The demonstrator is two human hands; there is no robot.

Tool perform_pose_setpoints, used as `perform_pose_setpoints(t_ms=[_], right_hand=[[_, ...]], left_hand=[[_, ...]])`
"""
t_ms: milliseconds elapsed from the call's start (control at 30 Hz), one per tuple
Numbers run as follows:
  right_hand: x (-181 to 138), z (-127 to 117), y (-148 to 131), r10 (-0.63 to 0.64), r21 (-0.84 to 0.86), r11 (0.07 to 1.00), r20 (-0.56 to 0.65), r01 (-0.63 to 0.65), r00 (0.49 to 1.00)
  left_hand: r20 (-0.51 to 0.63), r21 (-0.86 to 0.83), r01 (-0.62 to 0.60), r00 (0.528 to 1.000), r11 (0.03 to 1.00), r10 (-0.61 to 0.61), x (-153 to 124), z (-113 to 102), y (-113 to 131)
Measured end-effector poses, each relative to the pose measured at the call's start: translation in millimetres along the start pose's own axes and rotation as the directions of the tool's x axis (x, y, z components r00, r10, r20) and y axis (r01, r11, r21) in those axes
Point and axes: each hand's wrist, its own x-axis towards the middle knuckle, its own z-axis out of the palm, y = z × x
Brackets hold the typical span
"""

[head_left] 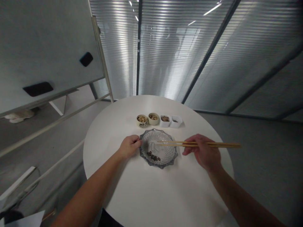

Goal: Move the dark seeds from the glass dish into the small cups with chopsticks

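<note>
My left hand grips the left rim of a clear glass bowl with a scalloped edge, thumb and fingers closed on it. Several small dark, striped seed-like pieces lie together in the near left part of the bowl. A pair of wooden chopsticks is held in my right hand, just right of the bowl. Their tips reach left over the bowl's middle, close together, with no piece visible between them.
Behind the bowl stand a round cup of light nuts, a second such cup, a white square dish of brown pieces and a white dish with few dark bits. All rest on a round white table. A whiteboard stands left.
</note>
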Motion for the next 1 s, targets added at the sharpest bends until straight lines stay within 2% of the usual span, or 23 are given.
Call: perform_pose_setpoints(t_ms=[67,167,400,667,867,933,1000], right_hand=[[-17.0,10.7,0.1,0.048,-0.075,0.996,0.110,-0.040,0.993],[-27.1,19.3,2.7,0.097,-0.187,0.980,0.166,-0.066,0.981],[-24.2,19.8,10.6,0.151,-0.237,0.964,0.132,-0.116,0.980],[-31.6,26.2,13.1,0.075,-0.254,0.966,0.095,-0.049,0.993],[-25.8,16.7,19.7,0.005,-0.116,0.993,-0.022,-0.007,1.000],[-23.9,13.7,19.8,0.026,-0.096,0.995,0.000,-0.026,1.000],[-23.7,12.6,18.7,0.055,-0.120,0.992,0.071,-0.046,0.996]], left_hand=[[-0.001,0.004,0.005,1.000,1.000,-0.005,-0.5,-0.5,1.2],[0.000,0.009,0.008,1.000,1.000,-0.008,-0.9,-0.7,1.5],[0.000,-0.002,0.014,1.000,1.000,-0.014,-0.5,1.0,-0.8],[-0.002,-0.011,0.000,1.000,1.000,0.000,0.6,2.3,-5.1],[-0.002,0.017,-0.001,1.000,1.000,0.001,-0.3,0.9,-2.4],[0.001,0.023,0.001,1.000,1.000,-0.001,-0.6,0.2,-0.8],[0.003,0.023,0.000,1.000,1.000,0.000,-0.6,0.0,0.1]])
